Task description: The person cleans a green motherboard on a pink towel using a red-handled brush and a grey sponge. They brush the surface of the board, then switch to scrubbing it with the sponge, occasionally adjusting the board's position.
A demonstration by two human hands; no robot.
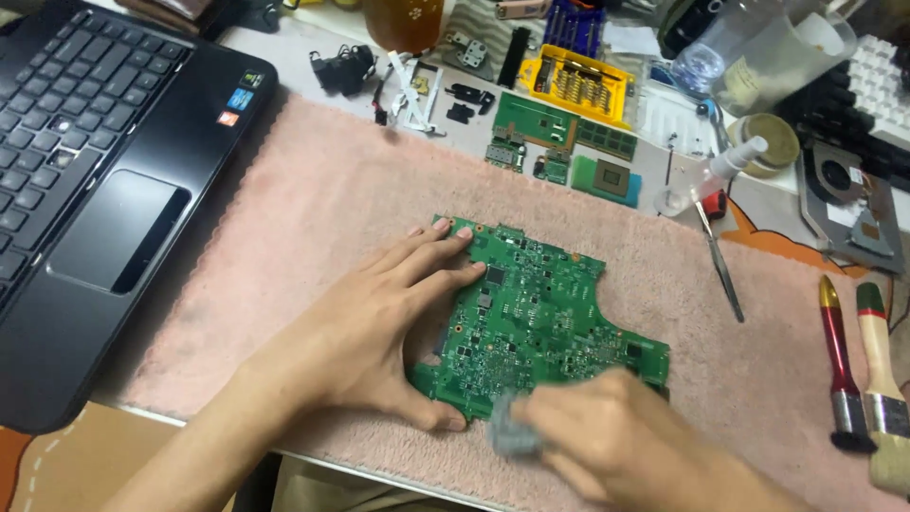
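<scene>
Pink towel (313, 218) | circuit board (540, 313) under spread left fingers (445, 256) | right fingers (569, 417) pinching grey wad (512, 431)

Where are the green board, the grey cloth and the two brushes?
green board (545, 318), head view, bare middle of the board.
grey cloth (512, 431), head view, bunched part by the right hand.
two brushes (877, 356), head view, wooden handle.

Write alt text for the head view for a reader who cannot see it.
A person's left hand steadies a green circuit board on a pink towel, while the right hand presses a grey wad to its near edge. A black laptop lies left; two brushes lie right.
</scene>
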